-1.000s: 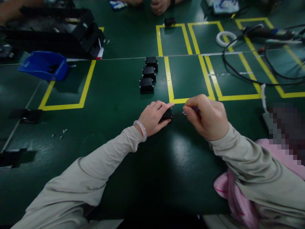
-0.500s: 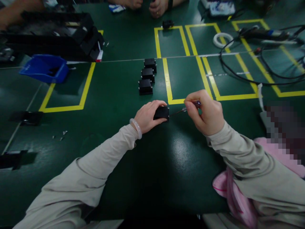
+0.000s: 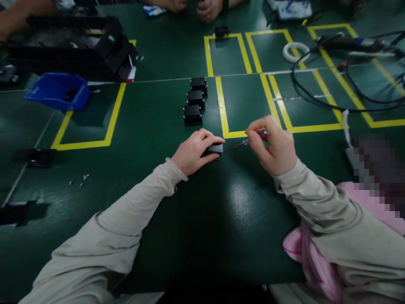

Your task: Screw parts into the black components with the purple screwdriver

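My left hand (image 3: 196, 152) is closed over a small black block (image 3: 216, 148) on the green table, thumb at its near side and fingers across its top. Part of the block is hidden under the fingers. In my right hand (image 3: 272, 145) is a screwdriver (image 3: 257, 136) with a clear handle, pinched between thumb and fingers. Its thin shaft slants down to the left, and the tip meets the block's right end. Beyond my left hand, three similar black blocks (image 3: 193, 115) stand in a row, with small screws at their ends.
Several small screws (image 3: 81, 185) lie at the left. A blue bin (image 3: 60, 90) stands behind them, near a long black tray (image 3: 63, 59). At the right are a tape roll (image 3: 296, 52), a cabled tool (image 3: 351, 43) and pink cloth (image 3: 316, 261). Another person's hands (image 3: 209, 9) rest across the table.
The black block has tilted under my left hand, which has shifted slightly up and left. The screwdriver tip has come to the block's end, having been slightly apart from it.
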### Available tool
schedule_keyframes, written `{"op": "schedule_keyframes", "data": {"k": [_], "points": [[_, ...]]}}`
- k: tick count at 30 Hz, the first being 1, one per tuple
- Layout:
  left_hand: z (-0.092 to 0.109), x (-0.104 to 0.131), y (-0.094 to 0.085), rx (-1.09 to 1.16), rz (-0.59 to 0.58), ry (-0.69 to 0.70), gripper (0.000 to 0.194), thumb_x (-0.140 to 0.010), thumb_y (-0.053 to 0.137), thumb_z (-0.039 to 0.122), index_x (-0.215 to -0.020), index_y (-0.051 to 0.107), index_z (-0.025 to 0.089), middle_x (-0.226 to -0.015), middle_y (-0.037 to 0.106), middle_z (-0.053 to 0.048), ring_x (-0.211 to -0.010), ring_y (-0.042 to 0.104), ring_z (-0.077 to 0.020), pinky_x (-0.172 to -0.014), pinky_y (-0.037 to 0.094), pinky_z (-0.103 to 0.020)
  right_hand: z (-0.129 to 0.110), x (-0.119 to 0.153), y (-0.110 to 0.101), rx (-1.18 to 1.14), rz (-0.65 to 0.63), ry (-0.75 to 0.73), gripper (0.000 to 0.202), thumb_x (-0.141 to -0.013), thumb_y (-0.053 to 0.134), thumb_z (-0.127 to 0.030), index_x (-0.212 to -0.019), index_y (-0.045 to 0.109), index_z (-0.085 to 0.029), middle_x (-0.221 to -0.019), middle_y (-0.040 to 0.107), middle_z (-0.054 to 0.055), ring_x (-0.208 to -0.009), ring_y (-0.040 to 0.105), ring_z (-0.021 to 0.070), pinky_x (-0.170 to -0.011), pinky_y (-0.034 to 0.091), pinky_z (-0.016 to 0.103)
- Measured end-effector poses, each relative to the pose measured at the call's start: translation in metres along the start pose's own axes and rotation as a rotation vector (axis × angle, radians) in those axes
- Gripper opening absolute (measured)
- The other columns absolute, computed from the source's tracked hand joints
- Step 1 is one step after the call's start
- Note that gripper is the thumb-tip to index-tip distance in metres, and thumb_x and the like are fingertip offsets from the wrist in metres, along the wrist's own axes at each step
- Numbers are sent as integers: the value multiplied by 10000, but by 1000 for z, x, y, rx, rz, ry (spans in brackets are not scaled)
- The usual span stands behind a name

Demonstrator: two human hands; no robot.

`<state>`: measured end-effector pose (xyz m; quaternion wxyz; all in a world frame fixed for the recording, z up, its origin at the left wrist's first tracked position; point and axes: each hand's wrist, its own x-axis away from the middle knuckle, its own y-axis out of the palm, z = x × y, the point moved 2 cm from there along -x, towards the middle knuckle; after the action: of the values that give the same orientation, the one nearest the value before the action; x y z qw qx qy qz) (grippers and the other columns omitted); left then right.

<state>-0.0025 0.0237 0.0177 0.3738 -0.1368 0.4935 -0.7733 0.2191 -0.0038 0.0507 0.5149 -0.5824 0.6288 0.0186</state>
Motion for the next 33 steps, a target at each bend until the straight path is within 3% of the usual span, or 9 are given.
{"op": "schedule_keyframes", "data": {"k": [5, 11, 15, 18, 20, 24, 30, 33], "points": [[6, -5, 2, -49, -36, -27, 354, -951, 619, 252, -1297, 587, 187, -1231, 567, -116, -1123, 561, -269, -953, 521, -445, 6, -2, -1, -198, -67, 177, 72, -962, 545, -215, -894, 570, -221, -515, 580, -76, -416, 596, 88, -436, 450, 197], [9, -4, 12, -106, 123, -53, 354, -915, 706, 306, -1243, 617, 208, -1172, 597, -86, -1078, 572, -249, -876, 537, -395, 12, -2, -2, -352, -99, 351, 145, -964, 592, -251, -822, 591, -224, -506, 631, -55, -408, 617, 107, -417, 469, 223], [8, -4, 15, -116, 154, -52, 350, -910, 720, 319, -1228, 628, 205, -1160, 604, -86, -1067, 579, -244, -872, 537, -390, 17, -6, 2, -427, -92, 394, 333, -995, 578, -444, -745, 579, -224, -425, 536, -68, -344, 542, 90, -375, 412, 228], [5, -5, 14, -121, 157, -62, 348, -909, 722, 310, -1227, 624, 207, -1165, 604, -86, -1069, 577, -243, -876, 536, -391, 23, -9, 7, -489, -70, 438, 426, -935, 611, -598, -722, 572, -231, -375, 423, -93, -288, 479, 88, -310, 348, 233], [3, -6, 12, -129, 161, -65, 341, -915, 714, 313, -1226, 625, 207, -1166, 603, -87, -1068, 577, -245, -877, 533, -393, 26, -9, 10, -517, -43, 461, 454, -893, 631, -654, -730, 576, -235, -379, 427, -91, -286, 463, 91, -305, 355, 240], [-1, -8, 10, -135, 156, -53, 327, -916, 710, 317, -1213, 628, 205, -1162, 603, -86, -1060, 576, -242, -871, 529, -387, 30, -7, 15, -520, -47, 529, 400, -888, 657, -630, -807, 582, -246, -407, 487, -79, -308, 491, 110, -289, 343, 242], [-2, -11, 9, -132, 138, -23, 337, -890, 739, 299, -1191, 634, 188, -1144, 611, -87, -1038, 583, -240, -834, 529, -370, 30, -2, 16, -613, 6, 545, 431, -884, 664, -631, -736, 529, -250, -394, 355, -106, -268, 393, 81, -270, 342, 244], [-2, -11, 9, -138, 139, -20, 342, -890, 742, 321, -1188, 639, 191, -1138, 613, -86, -1034, 583, -239, -832, 532, -370, 31, 2, 17, -611, -12, 515, 391, -909, 664, -584, -761, 549, -241, -401, 365, -103, -278, 391, 75, -279, 325, 248]]}}
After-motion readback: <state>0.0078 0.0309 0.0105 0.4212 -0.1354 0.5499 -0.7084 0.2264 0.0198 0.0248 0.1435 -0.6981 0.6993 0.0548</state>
